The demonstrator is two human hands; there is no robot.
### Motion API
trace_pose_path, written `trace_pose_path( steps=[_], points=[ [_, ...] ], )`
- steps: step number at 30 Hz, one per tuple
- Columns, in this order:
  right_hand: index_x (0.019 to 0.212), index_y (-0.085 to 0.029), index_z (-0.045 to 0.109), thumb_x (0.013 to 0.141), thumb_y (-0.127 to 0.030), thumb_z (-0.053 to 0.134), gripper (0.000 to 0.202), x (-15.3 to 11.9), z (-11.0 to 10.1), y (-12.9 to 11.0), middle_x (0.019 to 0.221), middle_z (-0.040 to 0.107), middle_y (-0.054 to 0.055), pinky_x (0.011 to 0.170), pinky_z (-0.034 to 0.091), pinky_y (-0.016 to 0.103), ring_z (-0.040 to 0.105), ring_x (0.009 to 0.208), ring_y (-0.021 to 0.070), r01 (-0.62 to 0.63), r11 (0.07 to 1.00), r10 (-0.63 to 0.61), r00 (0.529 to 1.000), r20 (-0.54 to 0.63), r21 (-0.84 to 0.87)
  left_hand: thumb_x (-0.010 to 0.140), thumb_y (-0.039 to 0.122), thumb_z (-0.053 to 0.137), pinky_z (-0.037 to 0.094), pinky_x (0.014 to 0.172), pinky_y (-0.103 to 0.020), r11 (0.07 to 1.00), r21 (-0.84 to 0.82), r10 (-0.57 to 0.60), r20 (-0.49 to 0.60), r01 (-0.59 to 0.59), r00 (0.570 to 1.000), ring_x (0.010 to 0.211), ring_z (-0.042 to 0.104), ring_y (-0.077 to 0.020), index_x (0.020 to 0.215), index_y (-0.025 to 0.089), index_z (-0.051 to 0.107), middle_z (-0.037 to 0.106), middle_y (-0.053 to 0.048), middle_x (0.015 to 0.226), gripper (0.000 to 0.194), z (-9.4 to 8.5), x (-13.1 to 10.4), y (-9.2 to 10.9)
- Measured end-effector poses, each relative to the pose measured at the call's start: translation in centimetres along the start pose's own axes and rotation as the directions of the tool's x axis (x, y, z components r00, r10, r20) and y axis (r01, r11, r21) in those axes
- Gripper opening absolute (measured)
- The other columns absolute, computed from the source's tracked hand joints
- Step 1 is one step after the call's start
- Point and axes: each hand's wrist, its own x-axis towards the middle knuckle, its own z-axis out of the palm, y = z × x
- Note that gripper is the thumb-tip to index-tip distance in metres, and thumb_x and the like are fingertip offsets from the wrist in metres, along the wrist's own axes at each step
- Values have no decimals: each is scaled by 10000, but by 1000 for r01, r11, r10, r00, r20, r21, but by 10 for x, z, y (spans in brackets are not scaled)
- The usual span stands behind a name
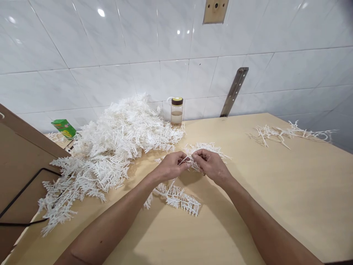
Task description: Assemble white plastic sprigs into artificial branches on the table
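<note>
**Pinching one white strand [184, 160] from both sides over the worktop [275, 191]**

Through the head camera I count two bare hands, both above the middle of the worktop. The left hand [171, 164] has its grip closed on that one thin strand, thumb below and fingers above. The right hand [211, 164] meets it just beside, thumb and fingertips pinched at the strand's other end; I cannot tell how hard either one presses.

Around them I make out four lots of white pieces. One big heap [118, 134] sprawls from near the back edge down along the left edge, too tangled for me to number its parts. One small pile [211, 148] of loose sticks lies just behind the hands, partly hidden by them. One cluster [180, 198] of comb-like sprigs sits on the near side of the hands, between the two forearms. One loose bunch of bare stems [278, 134] is well apart, along the right edge near the back right corner; its stems cross, so I give no count.

Against the back edge I have one bottle [177, 112], upright, dark-lidded and part full, touching or nearly touching the heap's right side. One green carton [64, 127] leans behind the heap toward the back left, and one brown panel [24, 154] stands at the left edge.
</note>
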Motion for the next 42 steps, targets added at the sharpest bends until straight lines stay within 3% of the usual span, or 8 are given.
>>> trace_pose_path(
  steps=[2,8,14,20,25,29,37,42],
  points=[
    [794,-186,608,809,-518,633,333,2,-5,1,567,511,-35,389,351,233,422,416,89,-33,993,33,999,6,110,753,320,665,432,647,-247,998,54,27,68,-31,997,722,609,-175,814,177,712,700,-57,793,163,-14,-2,9],
    [775,-178,602,739,-497,726,344,6,-11,1,557,467,-53,359,321,216,377,409,65,-78,948,95,995,-39,308,634,225,716,364,548,-233,991,127,-52,52,45,997,621,583,-177,680,216,750,718,-34,710,58,-43,-5,24],
    [771,-177,595,732,-468,744,329,5,-4,3,519,448,-63,365,319,209,376,412,66,-118,918,128,992,-1,378,640,252,708,228,444,-248,978,208,-22,98,1,995,386,375,-101,570,222,728,571,18,470,78,-44,-6,20],
    [783,-177,576,735,-479,748,350,1,-1,-4,578,505,-42,371,323,191,400,449,65,-163,882,161,986,43,442,704,300,679,264,475,-246,976,212,-90,188,50,978,451,429,-110,658,206,744,600,-5,555,123,-48,-4,15],
    [981,-205,574,801,-589,636,429,-10,6,-15,893,666,39,328,279,170,407,463,52,-284,855,171,944,281,434,762,410,651,284,478,-234,991,121,-67,124,52,990,495,425,-110,751,192,728,587,-8,608,231,-47,-4,12],
    [1098,-210,561,811,-560,644,461,-15,12,-15,790,667,12,315,249,171,335,400,36,-285,899,120,891,438,334,753,440,673,259,464,-228,996,64,-71,90,66,993,489,388,-101,738,175,717,544,-1,573,269,-45,-5,13],
    [1167,-180,492,802,-523,682,536,-13,0,-19,899,713,99,341,275,172,358,430,35,-289,907,128,882,454,306,765,429,692,339,553,-223,990,-104,-65,247,93,967,584,440,-79,845,152,665,550,14,681,290,-53,2,3],
    [1093,-195,482,801,-526,679,484,-11,1,-17,870,710,83,333,296,182,376,432,50,-320,901,202,907,370,292,766,408,686,322,510,-222,995,26,-100,229,96,968,554,443,-79,873,155,664,547,17,657,276,-54,3,1]
  ],
)
